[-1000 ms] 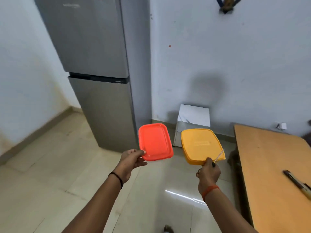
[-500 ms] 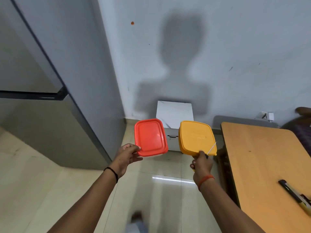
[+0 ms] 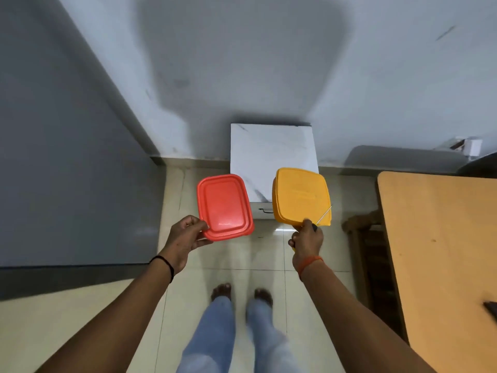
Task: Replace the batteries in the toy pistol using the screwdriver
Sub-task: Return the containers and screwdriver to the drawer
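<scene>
My left hand point(image 3: 185, 236) pinches the near corner of a red lidded plastic box point(image 3: 224, 207), held out in front of me over the floor. My right hand point(image 3: 308, 239) grips the near edge of a yellow lidded box point(image 3: 300, 196) together with a thin screwdriver point(image 3: 324, 215), whose metal shaft pokes up to the right past my thumb. Both boxes are closed, so their contents are hidden. At the right edge of the wooden table point(image 3: 441, 238) a dark object point(image 3: 490, 308) is only partly in view; I cannot tell what it is.
A grey fridge side point(image 3: 67, 170) fills the left. A white marble-topped stand point(image 3: 273, 154) is against the wall straight ahead, behind the boxes. A dark wooden chair point(image 3: 371, 254) stands between me and the table. My legs and bare feet point(image 3: 242, 294) are on the tiled floor.
I have walked closer to the wall and tilted my view down; the stand, fridge and table loom larger and my feet appear. Both hands keep their hold on the boxes.
</scene>
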